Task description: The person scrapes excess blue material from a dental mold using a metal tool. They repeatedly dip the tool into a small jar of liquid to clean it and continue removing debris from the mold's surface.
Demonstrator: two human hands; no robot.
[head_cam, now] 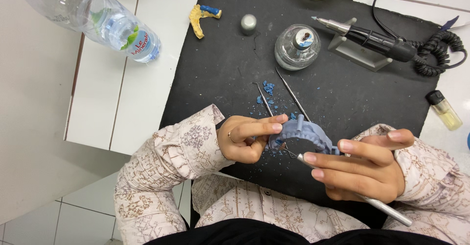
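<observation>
A grey-blue dental jaw model (pixel 304 131) is held above the near edge of a black mat (pixel 220 63). My left hand (pixel 247 137) pinches its left end between thumb and fingers. My right hand (pixel 364 164) steadies the model's right end with the forefinger and grips a slim metal hand tool (pixel 379 207), whose tip points at the model's underside. Two more thin metal instruments (pixel 289 93) lie on the mat just beyond the model, among blue wax chips (pixel 268 88).
On the mat stand a small glass spirit burner (pixel 297 46), a metal cap (pixel 248 24) and a yellow and blue wax piece (pixel 200 17). An electric handpiece (pixel 377 39) rests on a grey stand at right. A plastic water bottle (pixel 93 14) lies at top left, a small yellow vial (pixel 444 110) at right.
</observation>
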